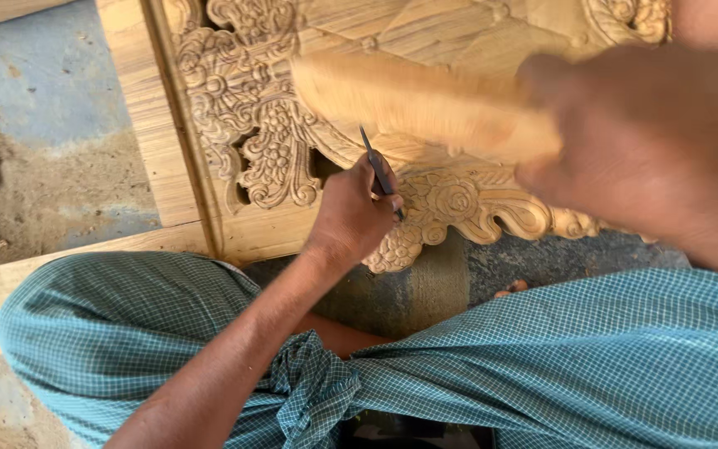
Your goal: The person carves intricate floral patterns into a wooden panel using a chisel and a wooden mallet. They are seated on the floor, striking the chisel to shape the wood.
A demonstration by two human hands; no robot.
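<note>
- Floor (pixel 51 175): dusty, grey-blue patches, far left.
- Carved wood panel (pixel 268 125): floral relief w/ pierced gaps, plain frame at left edge; lies flat ahead of the person's knees.
- Left hand (pixel 355 212): fingers closed round thin metal chisel (pixel 378 170), tip set on panel's lower carved edge.
- Wooden mallet (pixel 425 104): blurred, above panel.
- Right hand (pixel 650 150): fist closed on mallet handle, blurred.
- Checked teal cloth (pixel 542 357): across lap, bottom.
</note>
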